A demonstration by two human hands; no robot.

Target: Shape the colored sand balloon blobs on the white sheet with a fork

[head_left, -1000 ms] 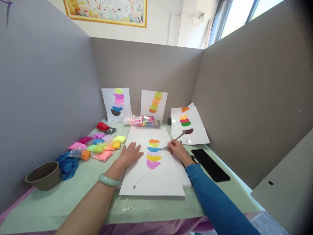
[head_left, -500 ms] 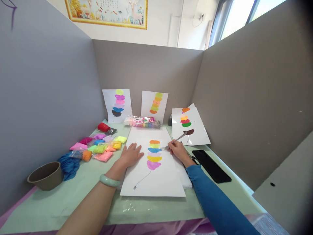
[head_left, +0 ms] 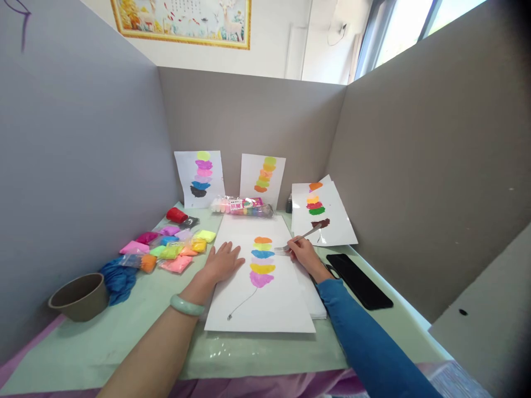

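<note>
A white sheet of paper [head_left: 240, 307] lies before me with a column of flattened coloured clay patches [head_left: 263, 255] and a thin drawn line under the lowest, pink one. My left hand [head_left: 224, 261] rests flat with fingers spread on the sheet's left side. In my right hand [head_left: 305, 255] is a metal fork [head_left: 310, 231], gripped between the fingers. Its tines point left, close to the right edge of the blue patch; whether they touch the paper I cannot tell.
Several bags of coloured clay [head_left: 170, 252], a blue cloth [head_left: 118, 281] and a brown pot [head_left: 78, 297] are on the left. Behind lies a bagged clay pack [head_left: 241, 207], with finished sheets [head_left: 209, 177] propped up. A black phone [head_left: 359, 281] and scissors [head_left: 332, 271] lie right.
The fork has tilted flatter, and its tines have shifted slightly right and up, away from the blue patch. My left hand stays in place on the sheet.
</note>
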